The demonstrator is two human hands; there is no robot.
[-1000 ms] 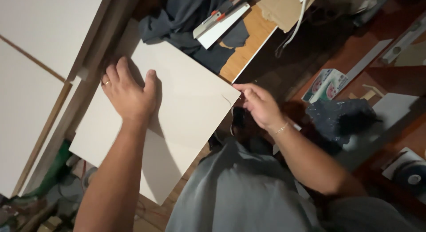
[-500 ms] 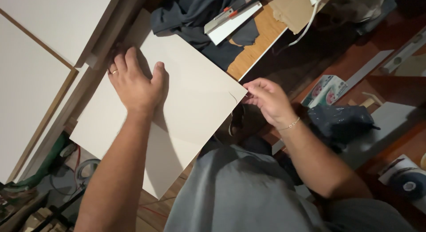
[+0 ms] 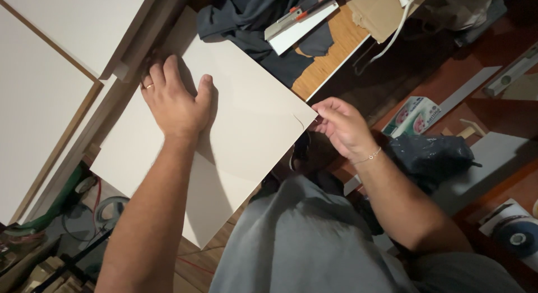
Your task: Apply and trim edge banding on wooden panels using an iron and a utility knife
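A large white board (image 3: 246, 125) lies tilted across a wooden bench, its near corner hanging over my lap. My left hand (image 3: 175, 99) presses flat on its upper left part, fingers spread, a ring on one finger. My right hand (image 3: 343, 126) is at the board's right corner, its fingertips pinched on a thin curling strip of edge banding (image 3: 300, 120) that stands off the edge there.
More white panels (image 3: 50, 80) lean at the left. A dark cloth (image 3: 263, 24), a utility knife and a white offcut (image 3: 297, 26) lie on the wooden bench (image 3: 330, 52) beyond the board. A black bag (image 3: 431, 155), a small carton (image 3: 412, 116) and discs (image 3: 515, 231) lie on the floor at the right.
My left hand has slid a little up the board. My right hand has stayed at the board's right corner, fingers working the strip at the edge.
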